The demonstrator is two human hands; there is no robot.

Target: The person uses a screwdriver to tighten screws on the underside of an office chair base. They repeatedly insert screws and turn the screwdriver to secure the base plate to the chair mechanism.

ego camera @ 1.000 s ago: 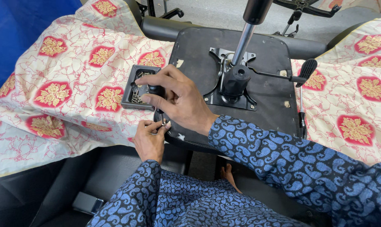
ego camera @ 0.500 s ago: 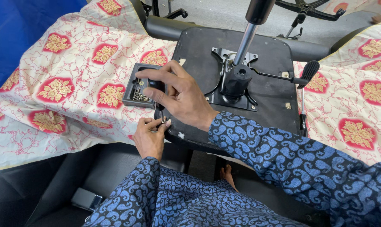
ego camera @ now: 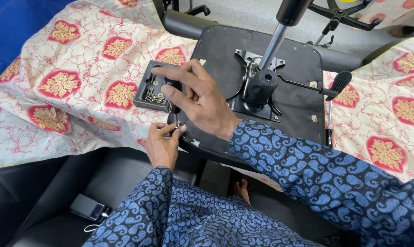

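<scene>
An upturned black office chair seat (ego camera: 218,50) lies on a patterned cloth, its metal mechanism and gas cylinder (ego camera: 273,45) sticking up. My right hand (ego camera: 197,98) is closed around the black handle of a screwdriver (ego camera: 174,93), its shaft pointing down at the seat's near left corner. My left hand (ego camera: 162,142) sits just below, fingertips pinching a small screw (ego camera: 178,126) at the tip of the shaft. A small black tray (ego camera: 145,93) with several brass screws rests right beside my right hand, to the left.
A cream cloth with red and gold medallions (ego camera: 69,87) covers the surface. A black lever with a knob (ego camera: 339,82) juts from the mechanism at right. A chair armrest (ego camera: 184,23) lies behind. A dark phone with a cable (ego camera: 90,209) lies low at left. A bare foot (ego camera: 241,187) shows below.
The camera view has shifted slightly. My two hands stay at the seat's near left corner with the screwdriver and screw, hardly moved.
</scene>
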